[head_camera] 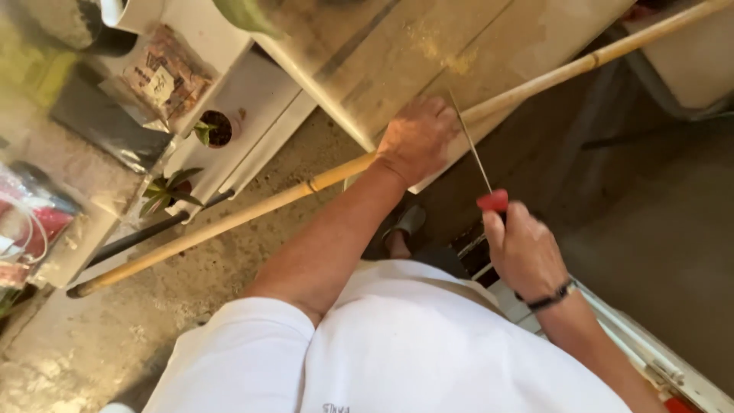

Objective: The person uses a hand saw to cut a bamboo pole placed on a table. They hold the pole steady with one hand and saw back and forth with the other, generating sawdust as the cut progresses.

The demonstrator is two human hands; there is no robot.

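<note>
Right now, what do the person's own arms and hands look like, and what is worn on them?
Both forearms are bare. Short white sleeves cover the upper arms. The left hand has no glove or ring that shows. The right hand is gloveless too, with a thin dark wristband at the wrist.

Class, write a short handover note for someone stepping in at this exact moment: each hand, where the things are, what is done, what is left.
Left hand presses the bamboo pole down on the edge of the workbench.
Right hand grips the red handle of a thin saw; its blade sits across the pole beside the left hand.
Done: sawdust lies on the bench; how deep the cut goes cannot be seen.
Left: the pole is still in one piece.
</note>
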